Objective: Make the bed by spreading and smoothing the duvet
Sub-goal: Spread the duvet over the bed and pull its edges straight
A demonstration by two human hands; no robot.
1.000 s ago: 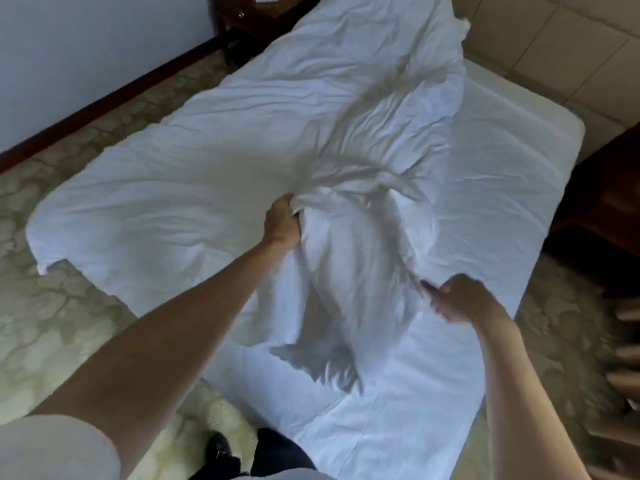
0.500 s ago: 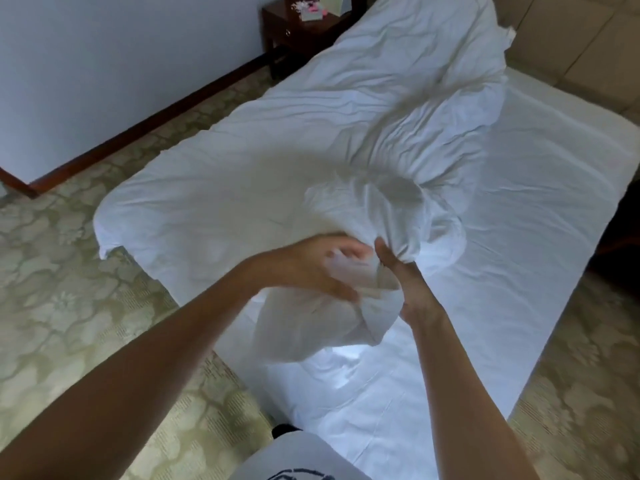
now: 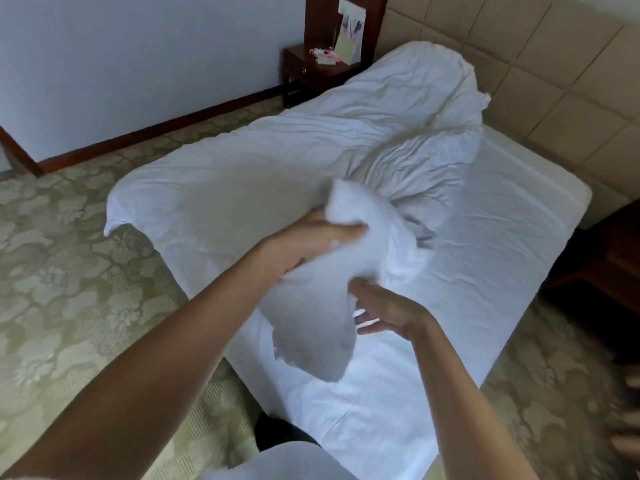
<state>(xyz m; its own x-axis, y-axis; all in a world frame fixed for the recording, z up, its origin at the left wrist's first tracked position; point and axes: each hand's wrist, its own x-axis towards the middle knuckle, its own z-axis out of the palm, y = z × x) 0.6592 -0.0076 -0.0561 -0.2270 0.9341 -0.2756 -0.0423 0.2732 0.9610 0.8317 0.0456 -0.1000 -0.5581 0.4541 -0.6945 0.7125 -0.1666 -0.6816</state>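
A white duvet [image 3: 263, 157] lies crumpled across the bed, hanging over the left side and bunched toward the headboard. My left hand [image 3: 311, 240] grips a raised bunch of the duvet's near end above the mattress. Just below and to the right, my right hand [image 3: 384, 310] is off the cloth with its fingers spread and loose, next to the hanging flap of duvet. The bare white sheet of the bed [image 3: 491, 258] shows on the right half and at the foot.
A dark wooden nightstand [image 3: 311, 69] with small items and a card stands at the far left of the padded beige headboard [image 3: 540, 74]. Patterned carpet [image 3: 69, 271] surrounds the bed. Dark furniture [image 3: 609, 258] sits at the right.
My left hand has lifted the bunched duvet end higher. My right hand, which was gripping the bunch half a second ago, has let go and dropped below it with fingers spread.
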